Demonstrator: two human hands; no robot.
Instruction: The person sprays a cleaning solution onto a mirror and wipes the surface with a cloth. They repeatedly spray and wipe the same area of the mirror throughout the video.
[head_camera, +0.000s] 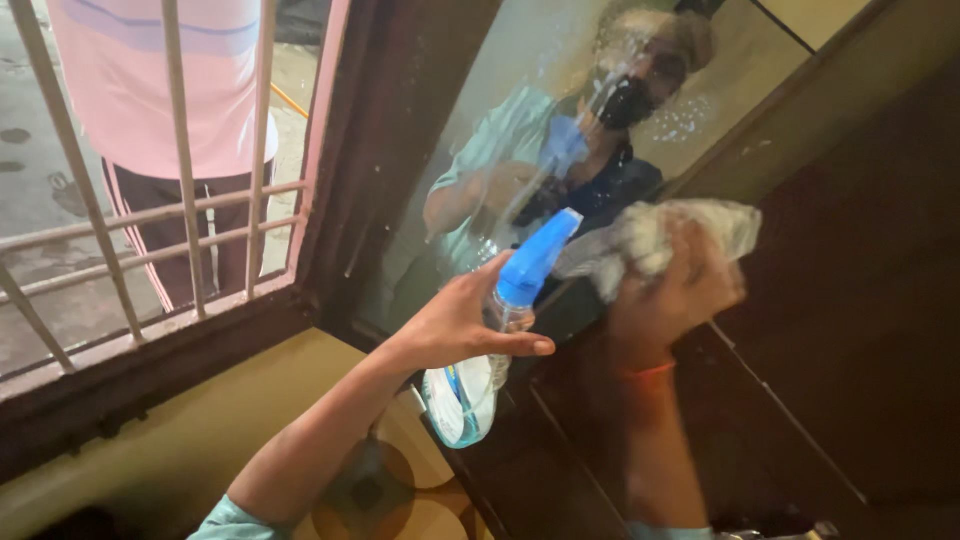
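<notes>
Spray bottle (490, 340) with blue trigger head sits gripped in left hand (455, 325); at three o'clock, right hand (670, 295) clutches white cloth (660, 240) against window glass (520, 110).

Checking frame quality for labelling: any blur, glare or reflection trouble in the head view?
Head view: right hand and the white cloth it grips are motion-blurred; left hand on the spray bottle is fairly sharp. The glass pane mirrors the person, overlaid with spray droplets. Right side is dim and dark; the barred window at left is brighter.
</notes>
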